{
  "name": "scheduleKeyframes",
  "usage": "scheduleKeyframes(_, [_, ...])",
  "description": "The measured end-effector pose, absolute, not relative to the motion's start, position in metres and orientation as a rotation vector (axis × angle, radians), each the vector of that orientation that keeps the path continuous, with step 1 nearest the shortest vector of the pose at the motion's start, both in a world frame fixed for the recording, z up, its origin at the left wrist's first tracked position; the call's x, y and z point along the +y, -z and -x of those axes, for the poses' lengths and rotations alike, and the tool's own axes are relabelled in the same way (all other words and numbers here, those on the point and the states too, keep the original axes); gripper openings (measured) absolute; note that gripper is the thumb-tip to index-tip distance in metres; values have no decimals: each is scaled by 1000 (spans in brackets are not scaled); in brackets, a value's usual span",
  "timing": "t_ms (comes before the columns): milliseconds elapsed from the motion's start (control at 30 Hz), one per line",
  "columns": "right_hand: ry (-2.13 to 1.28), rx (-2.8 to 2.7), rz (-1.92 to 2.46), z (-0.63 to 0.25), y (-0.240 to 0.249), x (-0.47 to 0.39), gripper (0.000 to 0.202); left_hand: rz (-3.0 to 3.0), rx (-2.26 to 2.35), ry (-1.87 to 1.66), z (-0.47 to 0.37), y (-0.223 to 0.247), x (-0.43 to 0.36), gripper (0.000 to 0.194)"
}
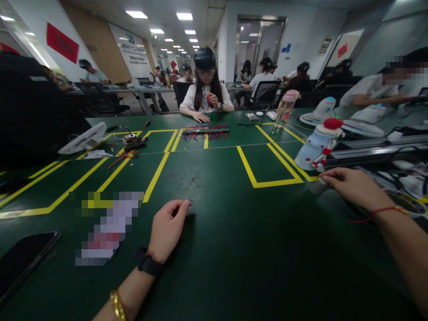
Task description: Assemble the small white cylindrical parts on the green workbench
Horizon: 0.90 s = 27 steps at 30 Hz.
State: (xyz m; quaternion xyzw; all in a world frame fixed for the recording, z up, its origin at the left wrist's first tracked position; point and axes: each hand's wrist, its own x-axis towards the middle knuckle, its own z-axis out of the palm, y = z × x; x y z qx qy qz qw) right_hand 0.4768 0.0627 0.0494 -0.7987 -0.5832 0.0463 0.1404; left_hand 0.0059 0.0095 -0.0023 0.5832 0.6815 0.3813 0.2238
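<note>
My right hand [351,185], with a red cord at its wrist, pinches the top of a small grey cylinder [320,186] between thumb and forefinger. The cylinder is slightly blurred, and I cannot make out its exact kind. Just beyond that hand stands a light blue plush-covered bottle [312,145] with a red top. My left hand [169,229] is closed over the middle of the green table [220,249], thumb against curled fingers, with nothing visible in it. A black watch and a gold bracelet are on that arm.
A dark phone [25,261] lies at the near left. White fans [83,138], red-wired parts [129,154] and a wired strip [205,131] lie farther off. Cables and metal rails [371,149] crowd the right. Opposite, a person [205,91] holds an orange-red object.
</note>
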Motion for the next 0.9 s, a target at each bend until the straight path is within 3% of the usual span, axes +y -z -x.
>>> scheduleKeyframes(167, [-34, -1580, 2253, -472, -36, 53, 43, -1570, 1882, -1131, -3, 5, 11, 36])
scheduleKeyframes(367, [25, -1581, 2160, -463, -32, 40, 43, -1528, 1874, -1121, -1, 4, 12, 37])
scheduleKeyframes(533, [127, -1652, 2138, -457, -34, 38, 29, -1448, 1838, -1110, 2, 3, 11, 39])
scheduleKeyframes(733, [132, -1633, 1904, -449, -18, 39, 35, -1470, 1826, -1088, 2, 3, 11, 39])
scheduleKeyframes(800, [52, -1669, 1632, -424, -12, 33, 37, -1489, 1849, -1075, 1, 3, 13, 38])
scheduleKeyframes(900, [-447, -1735, 1261, -360, -8, 15, 37, -1521, 1845, -1041, -2, 1, 14, 37])
